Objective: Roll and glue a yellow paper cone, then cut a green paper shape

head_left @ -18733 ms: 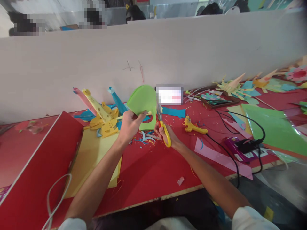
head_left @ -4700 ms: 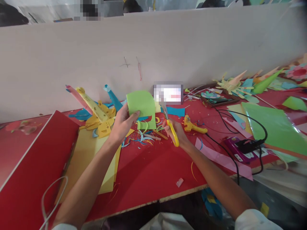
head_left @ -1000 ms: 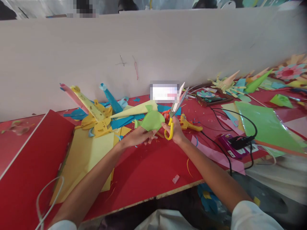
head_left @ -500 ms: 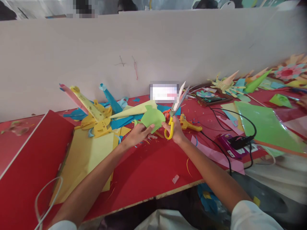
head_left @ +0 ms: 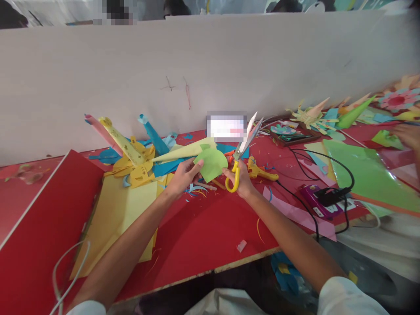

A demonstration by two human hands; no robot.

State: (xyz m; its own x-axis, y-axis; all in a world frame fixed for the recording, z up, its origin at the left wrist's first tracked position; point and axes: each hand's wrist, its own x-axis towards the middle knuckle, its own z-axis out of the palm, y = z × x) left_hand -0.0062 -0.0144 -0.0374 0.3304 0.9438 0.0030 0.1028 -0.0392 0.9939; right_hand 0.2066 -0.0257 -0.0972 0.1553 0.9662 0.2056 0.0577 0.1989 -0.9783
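My left hand (head_left: 183,176) pinches the left edge of a light green paper piece (head_left: 211,164), which has a rounded top and a pointed bottom. Yellow-handled scissors (head_left: 233,177) are in my right hand (head_left: 242,178), their blades apart and pointing up and away. The fingertips of my right hand meet the paper's right edge. Behind the paper lies a pale yellow paper cone (head_left: 183,152). A yellow glue gun (head_left: 260,169) rests just right of my right hand.
Paper cones on yellow and blue petals (head_left: 131,159) stand at the left, behind yellow sheets (head_left: 121,218). A purple box (head_left: 316,201) with black cables lies right. Another person's hand (head_left: 407,133) is at the far right.
My left hand has shifted left along the paper to its edge, and the paper has turned slightly. The other person's hand at the far right shows more.
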